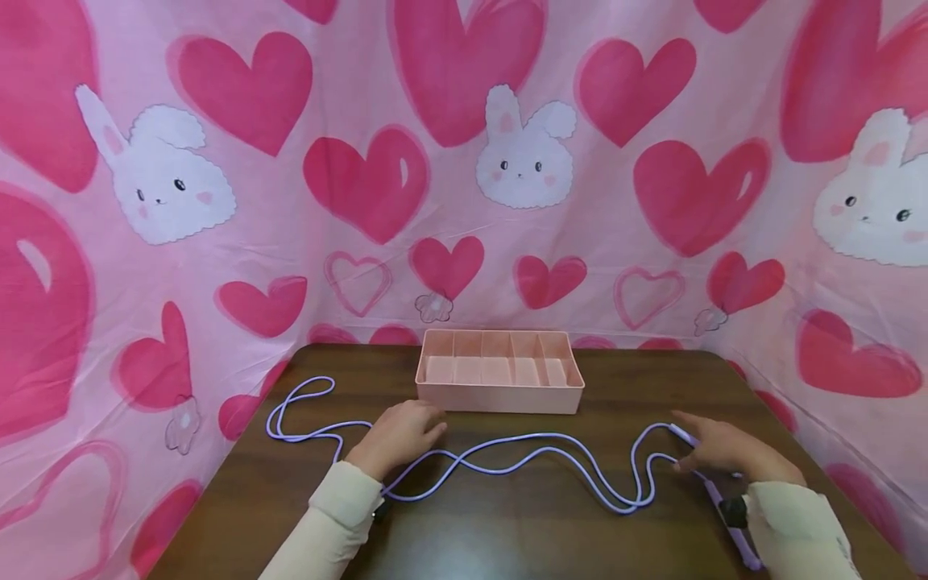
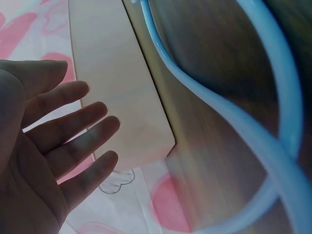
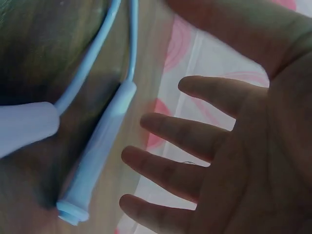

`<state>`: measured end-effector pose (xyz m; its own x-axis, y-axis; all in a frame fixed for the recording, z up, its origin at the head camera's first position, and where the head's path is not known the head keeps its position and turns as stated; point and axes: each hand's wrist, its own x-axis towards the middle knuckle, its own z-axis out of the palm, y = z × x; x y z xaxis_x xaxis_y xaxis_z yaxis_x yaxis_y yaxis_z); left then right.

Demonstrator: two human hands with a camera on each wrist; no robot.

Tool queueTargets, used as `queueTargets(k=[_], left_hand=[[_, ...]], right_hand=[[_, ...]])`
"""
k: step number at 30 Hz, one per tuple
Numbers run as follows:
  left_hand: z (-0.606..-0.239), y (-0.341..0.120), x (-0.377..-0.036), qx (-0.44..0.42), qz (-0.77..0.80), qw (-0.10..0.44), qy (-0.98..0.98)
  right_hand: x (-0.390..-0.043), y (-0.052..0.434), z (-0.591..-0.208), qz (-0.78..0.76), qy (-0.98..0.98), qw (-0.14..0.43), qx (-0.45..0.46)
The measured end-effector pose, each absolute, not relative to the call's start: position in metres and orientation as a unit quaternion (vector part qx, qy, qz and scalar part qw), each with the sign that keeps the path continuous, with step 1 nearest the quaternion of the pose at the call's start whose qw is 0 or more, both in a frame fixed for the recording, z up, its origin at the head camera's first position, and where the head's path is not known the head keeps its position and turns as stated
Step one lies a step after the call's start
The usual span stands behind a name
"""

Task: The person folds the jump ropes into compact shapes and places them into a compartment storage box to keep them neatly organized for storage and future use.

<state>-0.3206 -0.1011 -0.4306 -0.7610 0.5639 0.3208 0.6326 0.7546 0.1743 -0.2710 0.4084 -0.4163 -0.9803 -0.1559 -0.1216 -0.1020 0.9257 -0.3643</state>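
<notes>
Left hand [image 1: 401, 435] hovers flat with fingers relaxed over the lilac plastic skipping rope [image 1: 507, 463] near the pink divided plastic tray [image 1: 500, 395]; right hand [image 1: 718, 449], fingers spread, beside the rope's handle [image 3: 100, 151]

The pink tray [image 1: 500, 395] blocks the table's [image 1: 507, 532] far middle; rope [image 1: 507, 455] loops cross the centre.

left hand [image 1: 400, 435] open, right hand [image 1: 718, 448] open, fingers spread
</notes>
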Motion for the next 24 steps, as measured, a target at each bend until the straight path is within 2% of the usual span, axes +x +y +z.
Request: queueTargets(k=[12, 17, 24], left_hand=[[-0.442, -0.086, -0.312, -0.357, -0.142, 0.134, -0.913], [-0.438, -0.069, -0.317, -0.39, -0.143, 0.152, -0.897], [-0.432, -0.051, -0.314, -0.416, -0.135, 0.132, -0.89]], right_hand=[[-0.27, 0.409, -0.45, -0.171, 0.981, 0.056, -0.07], [-0.278, 0.403, -0.449, -0.165, 0.984, 0.047, -0.056], [-0.285, 0.389, -0.439, -0.18, 0.98, 0.027, -0.076]])
